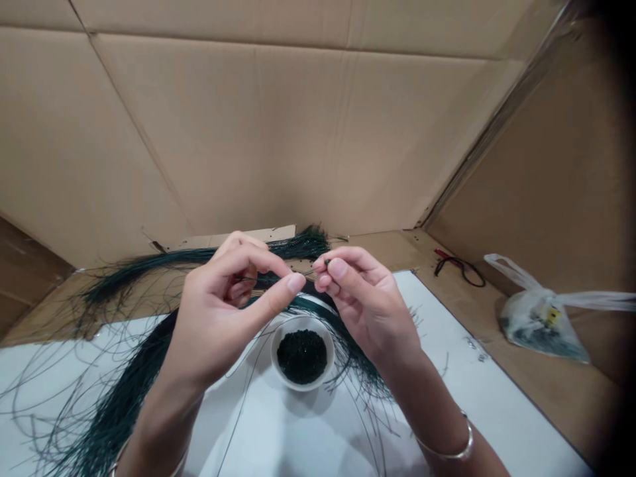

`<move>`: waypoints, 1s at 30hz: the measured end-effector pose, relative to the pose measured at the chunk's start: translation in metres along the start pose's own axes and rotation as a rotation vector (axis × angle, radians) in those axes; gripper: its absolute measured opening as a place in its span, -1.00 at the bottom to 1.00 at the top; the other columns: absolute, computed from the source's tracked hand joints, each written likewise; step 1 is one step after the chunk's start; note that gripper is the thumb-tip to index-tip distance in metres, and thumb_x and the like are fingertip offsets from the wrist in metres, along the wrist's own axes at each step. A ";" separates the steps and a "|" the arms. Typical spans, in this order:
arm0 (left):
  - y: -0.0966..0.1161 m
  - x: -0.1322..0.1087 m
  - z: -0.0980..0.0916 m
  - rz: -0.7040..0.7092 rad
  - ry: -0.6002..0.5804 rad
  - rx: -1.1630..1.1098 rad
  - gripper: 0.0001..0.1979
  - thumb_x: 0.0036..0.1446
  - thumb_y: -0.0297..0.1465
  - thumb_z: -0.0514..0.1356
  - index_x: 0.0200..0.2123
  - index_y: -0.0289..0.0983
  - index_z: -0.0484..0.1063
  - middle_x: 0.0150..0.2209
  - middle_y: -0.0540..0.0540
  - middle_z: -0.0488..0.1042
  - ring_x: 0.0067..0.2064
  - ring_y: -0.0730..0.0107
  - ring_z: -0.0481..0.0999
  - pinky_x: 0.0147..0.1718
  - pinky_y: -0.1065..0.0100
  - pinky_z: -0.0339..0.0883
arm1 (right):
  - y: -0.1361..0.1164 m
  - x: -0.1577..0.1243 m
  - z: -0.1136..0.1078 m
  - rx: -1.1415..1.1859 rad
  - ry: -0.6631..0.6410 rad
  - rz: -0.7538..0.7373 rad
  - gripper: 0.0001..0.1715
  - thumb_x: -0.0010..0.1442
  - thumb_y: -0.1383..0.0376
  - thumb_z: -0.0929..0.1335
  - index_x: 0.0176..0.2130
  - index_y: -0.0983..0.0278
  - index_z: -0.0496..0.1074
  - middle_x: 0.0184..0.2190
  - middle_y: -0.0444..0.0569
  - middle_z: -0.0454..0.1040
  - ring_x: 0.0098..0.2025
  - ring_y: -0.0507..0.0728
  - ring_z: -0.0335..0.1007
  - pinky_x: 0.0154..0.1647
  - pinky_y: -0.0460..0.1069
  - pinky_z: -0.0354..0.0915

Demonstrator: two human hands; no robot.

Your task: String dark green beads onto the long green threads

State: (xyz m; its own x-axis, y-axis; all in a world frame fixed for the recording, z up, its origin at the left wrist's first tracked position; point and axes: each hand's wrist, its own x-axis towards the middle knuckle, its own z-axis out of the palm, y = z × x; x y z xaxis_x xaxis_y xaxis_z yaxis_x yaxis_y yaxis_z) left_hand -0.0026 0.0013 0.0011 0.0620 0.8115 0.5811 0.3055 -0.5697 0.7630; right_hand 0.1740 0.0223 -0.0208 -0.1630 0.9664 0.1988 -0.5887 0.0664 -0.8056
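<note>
My left hand (pixel 233 298) and my right hand (pixel 360 295) are raised together above a small white bowl (pixel 302 351) filled with tiny dark green beads. The left thumb and forefinger pinch a thin dark green wire (pixel 303 273). My right fingers are pinched on the wire's other end, where a small dark bead (pixel 326 263) sits at the fingertips. Both hands are closed. A silver bangle (pixel 454 450) circles my right wrist.
Bundles of dark green wire strands (pixel 124 391) sprawl over the white sheet (pixel 497 404) and the cardboard behind it. Cardboard walls (pixel 278 132) enclose the space. A clear plastic bag (pixel 541 321) and red-and-black glasses (pixel 457 265) lie at the right.
</note>
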 end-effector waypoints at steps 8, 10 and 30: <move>-0.003 0.002 0.002 -0.005 -0.026 0.012 -0.90 0.19 -0.38 0.39 -0.37 -0.13 0.55 -0.34 0.04 0.29 -0.44 0.55 0.19 -0.55 0.38 0.05 | 0.008 0.007 -0.007 0.040 -0.046 0.032 -0.90 0.10 0.21 0.58 -0.33 0.14 0.65 -0.40 -0.16 0.59 -0.42 -0.03 0.42 -0.20 -0.08 0.48; -0.003 0.002 0.002 -0.007 -0.023 0.009 -0.90 0.19 -0.39 0.39 -0.37 -0.14 0.55 -0.33 0.05 0.30 -0.44 0.56 0.19 -0.55 0.40 0.05 | 0.009 0.008 -0.008 0.035 -0.078 0.004 -0.94 0.12 0.22 0.57 -0.32 0.12 0.68 -0.43 -0.17 0.59 -0.41 -0.04 0.43 -0.21 -0.11 0.46; -0.003 0.003 0.004 -0.026 0.009 0.041 -0.92 0.15 -0.40 0.39 -0.38 -0.15 0.57 -0.34 0.08 0.33 -0.45 0.61 0.18 -0.56 0.48 0.05 | 0.011 0.008 -0.014 -0.102 -0.146 -0.125 -0.90 0.22 0.27 0.55 -0.23 0.04 0.72 -0.43 -0.22 0.58 -0.29 -0.08 0.56 -0.13 -0.19 0.44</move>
State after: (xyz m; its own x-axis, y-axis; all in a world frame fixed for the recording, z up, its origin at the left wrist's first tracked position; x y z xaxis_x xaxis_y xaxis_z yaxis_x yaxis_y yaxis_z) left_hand 0.0007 0.0060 -0.0011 0.0449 0.8245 0.5641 0.3452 -0.5427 0.7657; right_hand 0.1772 0.0339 -0.0361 -0.2109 0.9032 0.3737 -0.5297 0.2157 -0.8203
